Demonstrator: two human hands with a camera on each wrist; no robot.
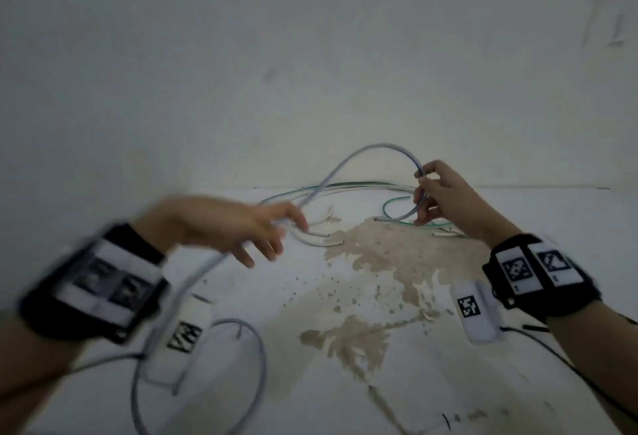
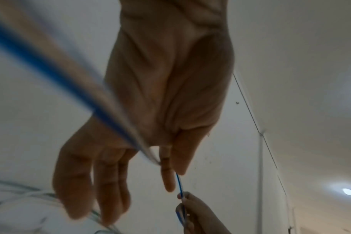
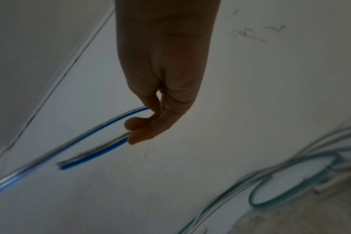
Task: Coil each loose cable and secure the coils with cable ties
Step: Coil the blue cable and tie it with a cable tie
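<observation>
A blue-and-white cable arcs in the air between my two hands. My right hand pinches it near its free end, thumb against fingers, with two strands of a small loop leaving the grip. My left hand is blurred. The cable crosses its palm and passes between thumb and index finger, while the other fingers are stretched out. Past the left hand the cable drops to a wide loop on the floor.
Green-and-white cables lie curved on the white floor along the wall, with a small green loop under my right hand. Short pale pieces lie between my hands. A brown stained patch spreads over the floor.
</observation>
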